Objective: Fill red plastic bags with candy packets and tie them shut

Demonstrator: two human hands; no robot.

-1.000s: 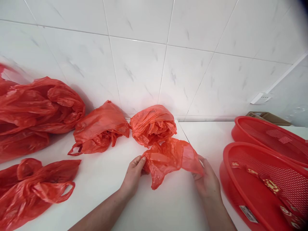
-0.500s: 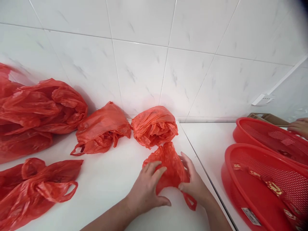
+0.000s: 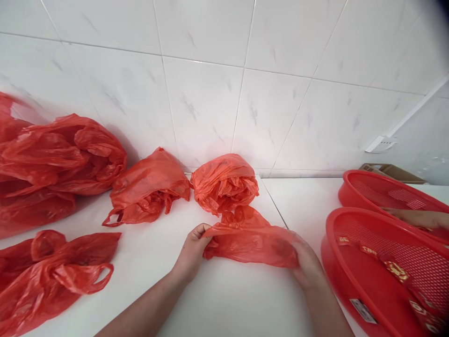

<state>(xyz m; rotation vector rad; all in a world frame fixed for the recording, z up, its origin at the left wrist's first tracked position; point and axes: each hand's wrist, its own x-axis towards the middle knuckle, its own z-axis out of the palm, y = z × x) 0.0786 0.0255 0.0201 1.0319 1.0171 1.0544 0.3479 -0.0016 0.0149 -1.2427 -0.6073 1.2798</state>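
Note:
A thin red plastic bag [image 3: 252, 243] is stretched sideways between my two hands, just above the white table. My left hand [image 3: 194, 248] pinches its left edge between thumb and fingers. At the bag's right end, my right hand [image 3: 305, 260] grips the plastic, its fingertips partly covered by the film. Behind the stretched bag, touching or nearly touching it, sits a rounded bundle of red bags [image 3: 226, 182]. Another crumpled red bag [image 3: 150, 187] lies to the left of that bundle.
On the left lie a big heap of red bags [image 3: 63, 157] and a knotted red bag [image 3: 56, 276]. To the right, a red basket [image 3: 354, 276] holds red-and-gold packets; another person's arm [image 3: 421, 218] reaches into a second basket [image 3: 361, 187] behind it.
My hands have moved apart, spreading the bag wide; my left hand, open before, now grips its edge. The other person's hand has moved down into the rear basket.

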